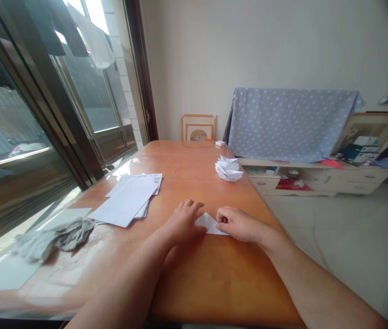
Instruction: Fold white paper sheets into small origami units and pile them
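A small white sheet of paper, folded to a triangle (208, 223), lies on the wooden table with its point away from me. My left hand (186, 221) is at its left corner, thumb touching the paper and the other fingers stretched out above the table. At the right side, my right hand (236, 223) has its fingers curled, with thumb and forefinger closed on the paper's edge. That corner is partly hidden by the hand. Farther off on the right stands a cluster of folded white paper pieces (228, 170).
A stack of white paper sheets (125, 201) lies to the left on the table (187, 167). Nearer on that side is a crumpled grey cloth (73, 234). A small white object (220, 143) sits at the far edge. Beyond the right edge stands a low white cabinet (342, 180).
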`<state>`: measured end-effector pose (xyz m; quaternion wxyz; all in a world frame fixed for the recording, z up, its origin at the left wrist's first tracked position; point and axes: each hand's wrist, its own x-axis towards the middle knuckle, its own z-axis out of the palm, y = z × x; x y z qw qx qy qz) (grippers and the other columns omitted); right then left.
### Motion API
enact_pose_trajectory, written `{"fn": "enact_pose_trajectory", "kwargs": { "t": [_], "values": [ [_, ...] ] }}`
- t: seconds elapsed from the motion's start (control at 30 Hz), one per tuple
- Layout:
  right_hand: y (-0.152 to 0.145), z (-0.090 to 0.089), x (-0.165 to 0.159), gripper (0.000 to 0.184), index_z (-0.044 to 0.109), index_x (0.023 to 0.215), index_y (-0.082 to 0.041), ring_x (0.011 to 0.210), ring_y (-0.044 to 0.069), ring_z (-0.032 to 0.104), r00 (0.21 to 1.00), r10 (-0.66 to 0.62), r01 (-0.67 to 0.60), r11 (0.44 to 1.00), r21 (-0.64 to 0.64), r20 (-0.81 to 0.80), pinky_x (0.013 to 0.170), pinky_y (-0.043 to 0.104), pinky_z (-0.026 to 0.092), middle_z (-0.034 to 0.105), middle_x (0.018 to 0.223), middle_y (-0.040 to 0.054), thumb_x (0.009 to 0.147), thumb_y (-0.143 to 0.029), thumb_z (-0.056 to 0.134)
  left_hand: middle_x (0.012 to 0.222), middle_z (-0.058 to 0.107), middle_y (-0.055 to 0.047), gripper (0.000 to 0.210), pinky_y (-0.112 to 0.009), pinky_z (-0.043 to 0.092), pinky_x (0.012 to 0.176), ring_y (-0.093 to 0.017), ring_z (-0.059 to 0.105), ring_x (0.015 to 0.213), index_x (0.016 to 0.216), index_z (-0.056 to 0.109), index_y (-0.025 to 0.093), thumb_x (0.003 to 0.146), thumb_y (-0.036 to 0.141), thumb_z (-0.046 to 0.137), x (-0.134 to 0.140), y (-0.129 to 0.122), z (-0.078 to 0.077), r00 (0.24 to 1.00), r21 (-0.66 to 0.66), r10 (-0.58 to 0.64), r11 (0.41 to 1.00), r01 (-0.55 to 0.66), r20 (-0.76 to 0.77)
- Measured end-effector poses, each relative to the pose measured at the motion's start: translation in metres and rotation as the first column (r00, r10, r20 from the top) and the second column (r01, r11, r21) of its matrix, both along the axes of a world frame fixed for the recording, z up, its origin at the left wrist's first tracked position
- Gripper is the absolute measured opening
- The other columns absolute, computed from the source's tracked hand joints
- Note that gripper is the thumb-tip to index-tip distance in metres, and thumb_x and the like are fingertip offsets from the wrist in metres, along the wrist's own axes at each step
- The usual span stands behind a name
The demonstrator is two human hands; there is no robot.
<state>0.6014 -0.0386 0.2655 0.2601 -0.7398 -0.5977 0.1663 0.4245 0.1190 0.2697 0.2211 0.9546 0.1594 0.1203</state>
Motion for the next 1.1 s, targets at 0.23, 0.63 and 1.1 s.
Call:
{"fn": "enact_pose_trajectory", "kwargs": {
  "t": [0.23, 0.63, 1.1],
  "values": [
    [0.006, 0.007, -0.003, 0.011, 0.060, 0.085, -0.021, 0.076, 0.015, 0.056, 0.989, -0.005, 0.027, 0.990, 0.140, -0.151, 0.067, 0.025, 0.042, 0.061, 0.085, -0.0002, 0.087, -0.031, 0.060, 0.128, 0.058, -0.014, 0.094, -0.039, 0.046, 0.096, -0.029, 0.058, 0.113, 0.152, 0.036, 0.018, 0.069, 0.036, 0.076, -0.001, 0.004, 0.005, 0.997, -0.293, 0.079, 0.953, -0.078, -0.009],
    [0.012, 0.031, -0.004, 0.046, 0.059, 0.120, -0.023, 0.114, 0.024, 0.058, 0.845, -0.299, 0.464, 0.821, 0.332, -0.442, 0.091, 0.036, 0.047, 0.062, 0.126, 0.0088, 0.083, -0.049, 0.069, 0.086, 0.067, -0.003, 0.028, -0.023, 0.044, 0.060, -0.015, 0.061, 0.069, 0.100, 0.061, 0.017, 0.075, 0.024, 0.071, -0.007, 0.003, 0.030, 0.970, -0.871, 0.154, 0.483, 0.092, 0.188],
    [0.023, 0.033, -0.032, 0.038, 0.069, 0.093, -0.016, 0.071, 0.016, 0.063, 0.550, -0.064, 0.410, 0.889, 0.202, -0.833, 0.063, 0.026, 0.045, 0.070, 0.079, 0.0062, 0.082, -0.053, 0.070, 0.098, 0.071, -0.006, 0.035, -0.026, 0.043, 0.071, -0.017, 0.062, 0.079, 0.104, 0.068, 0.017, 0.078, 0.039, 0.076, -0.007, -0.002, 0.032, 0.937, -0.913, 0.143, 0.312, 0.264, 0.320]
  ]
}}
